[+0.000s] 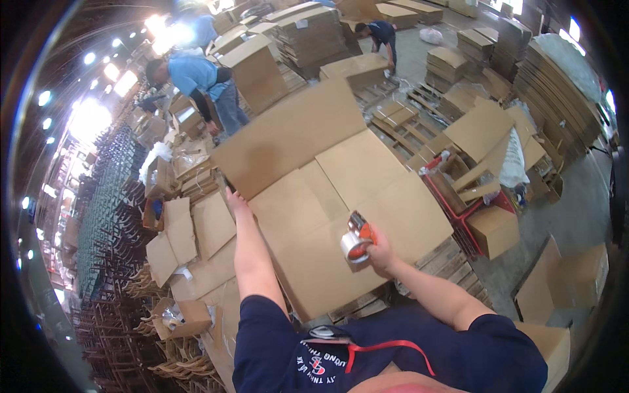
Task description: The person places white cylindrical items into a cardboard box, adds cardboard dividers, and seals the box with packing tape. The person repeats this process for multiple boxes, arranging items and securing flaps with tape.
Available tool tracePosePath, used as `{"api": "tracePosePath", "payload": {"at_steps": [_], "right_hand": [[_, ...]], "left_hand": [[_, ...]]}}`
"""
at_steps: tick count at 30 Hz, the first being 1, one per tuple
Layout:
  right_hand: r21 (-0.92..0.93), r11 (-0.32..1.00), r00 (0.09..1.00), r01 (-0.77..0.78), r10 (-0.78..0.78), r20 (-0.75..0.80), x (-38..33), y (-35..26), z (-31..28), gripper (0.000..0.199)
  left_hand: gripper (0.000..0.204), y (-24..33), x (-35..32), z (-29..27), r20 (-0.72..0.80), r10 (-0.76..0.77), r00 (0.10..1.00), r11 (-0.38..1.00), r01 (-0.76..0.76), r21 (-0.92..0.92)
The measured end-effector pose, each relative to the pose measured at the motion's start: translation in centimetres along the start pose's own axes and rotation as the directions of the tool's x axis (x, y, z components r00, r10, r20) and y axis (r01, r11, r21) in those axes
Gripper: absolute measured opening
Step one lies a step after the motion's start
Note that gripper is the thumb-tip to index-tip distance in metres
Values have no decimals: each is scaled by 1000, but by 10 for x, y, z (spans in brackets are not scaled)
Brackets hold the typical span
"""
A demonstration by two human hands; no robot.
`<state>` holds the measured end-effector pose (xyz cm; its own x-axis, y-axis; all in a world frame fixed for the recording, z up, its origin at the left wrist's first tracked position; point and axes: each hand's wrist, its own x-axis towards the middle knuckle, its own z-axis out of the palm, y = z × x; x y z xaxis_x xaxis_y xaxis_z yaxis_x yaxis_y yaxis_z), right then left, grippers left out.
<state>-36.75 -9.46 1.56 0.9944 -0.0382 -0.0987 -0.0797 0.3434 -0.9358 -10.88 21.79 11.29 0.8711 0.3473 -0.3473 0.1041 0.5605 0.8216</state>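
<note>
A big brown cardboard box [295,226] lies in front of me with its flaps folded together and a seam between them. One wide panel [288,137] of it stands up at the far side. At the box's far left corner, my left hand [237,200] is closed on the cardboard edge, its fingers partly hidden. My right hand [381,251] grips an orange tape dispenser [358,237] with a roll of clear tape, held over the near right part of the box.
A wooden pallet [452,265] shows under the box. Left are flattened cardboard sheets [213,226] and stacked dark metal frames [108,216]. A red-framed cart [462,223] with cardboard stands right. One person in light blue [193,75] and another in dark clothes [380,33] bend over farther back.
</note>
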Motion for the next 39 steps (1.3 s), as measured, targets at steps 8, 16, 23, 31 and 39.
{"api": "tracePosePath", "payload": {"at_steps": [8,16,23,31,39], "right_hand": [[-114,991,961,75,-41,273,-1,7,7,35],[-159,974,899,163,-80,431,-16,-14,18,34],[43,999,923,-3,-14,384,38,-29,32,40],[-185,903,903,387,-331,273,210,-122,116,24],[-154,967,978,203,-192,86,222,-26,107,27]], "left_hand": [[61,138,-67,-50,438,-43,898,366,-394,843],[119,-58,-183,-82,45,-63,997,-558,-73,826],[119,-80,-180,-77,154,134,979,-430,-83,899],[113,-91,-198,-93,209,236,949,-388,-106,916],[106,-97,-188,-110,351,191,917,-445,-237,863]]}}
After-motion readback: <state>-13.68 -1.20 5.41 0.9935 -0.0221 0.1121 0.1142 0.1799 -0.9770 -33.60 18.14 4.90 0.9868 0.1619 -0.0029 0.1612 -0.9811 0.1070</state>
